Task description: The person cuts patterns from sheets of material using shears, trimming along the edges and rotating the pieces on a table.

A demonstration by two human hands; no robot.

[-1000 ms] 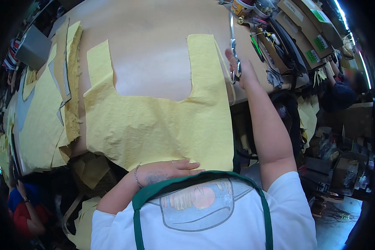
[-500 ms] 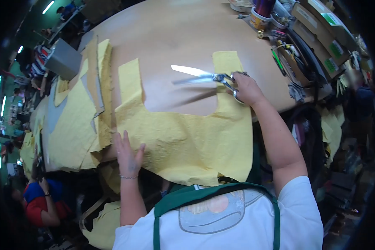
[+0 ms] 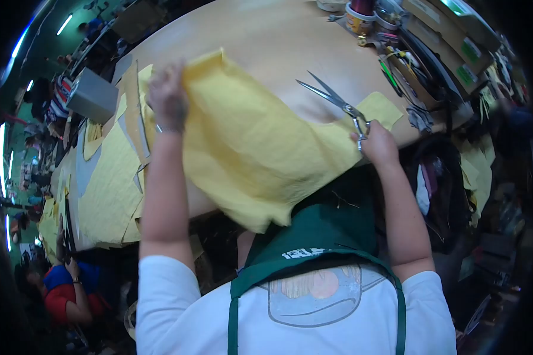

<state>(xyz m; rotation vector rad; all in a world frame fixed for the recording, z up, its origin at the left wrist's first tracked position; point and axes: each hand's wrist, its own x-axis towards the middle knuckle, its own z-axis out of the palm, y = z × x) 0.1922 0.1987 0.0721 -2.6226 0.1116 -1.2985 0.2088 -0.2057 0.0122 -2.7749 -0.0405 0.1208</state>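
Note:
A large yellow piece of cloth (image 3: 249, 130) is lifted at its left side and hangs over the front edge of the table. My left hand (image 3: 169, 100), blurred by motion, is closed on its upper left edge. In my right hand (image 3: 379, 144) is a pair of metal scissors (image 3: 350, 110), its blades parted and pointing to the upper left. The cloth's right strip (image 3: 376, 109) lies on the table under and beside the scissors. My left hand partly covers the cloth's left edge.
More yellow cloth pieces (image 3: 109, 201) with grey and brown flat pieces lie at the table's left, near a grey box (image 3: 93, 93). Tubs (image 3: 359, 21), a dark tool holder (image 3: 423, 77) and cardboard boxes (image 3: 450, 35) stand at the right. A person in red (image 3: 65, 302) is at lower left.
My left hand has gone from lying flat on the cloth to gripping its edge, raised up and away from me. The cloth has turned and lifted. The scissors have shifted right and their blades tilted.

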